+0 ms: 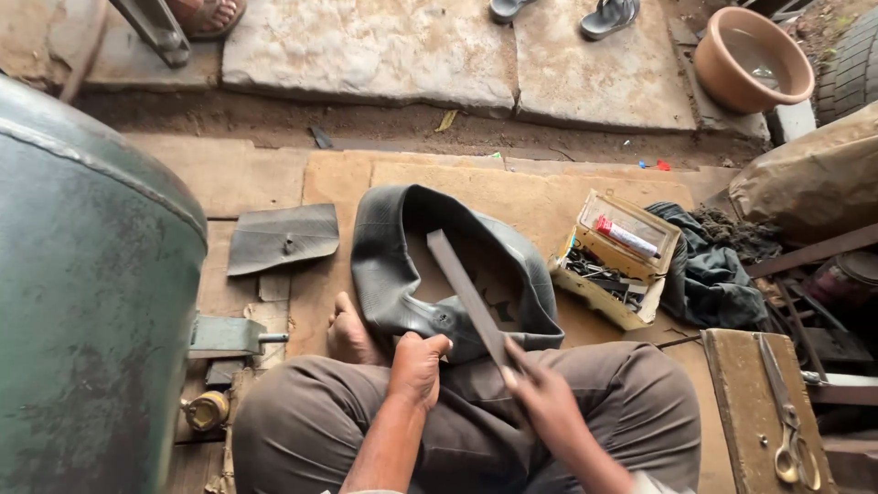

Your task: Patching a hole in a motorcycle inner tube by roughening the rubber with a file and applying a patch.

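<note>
Knees folded, rubber tube (402,274) is being pinned by left hand (416,366), flat file (466,293) gripped by right hand (544,393); slip is risking scraped fingers, torn rubber.

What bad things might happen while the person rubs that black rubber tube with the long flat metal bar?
1. The left hand presses the rubber tube right beside where the flat metal bar works, so a slip might scrape its fingers.
2. The bare foot lies against the tube and might get nicked too.
3. The bar, held in the right hand, might rub too hard and tear the rubber.
</note>
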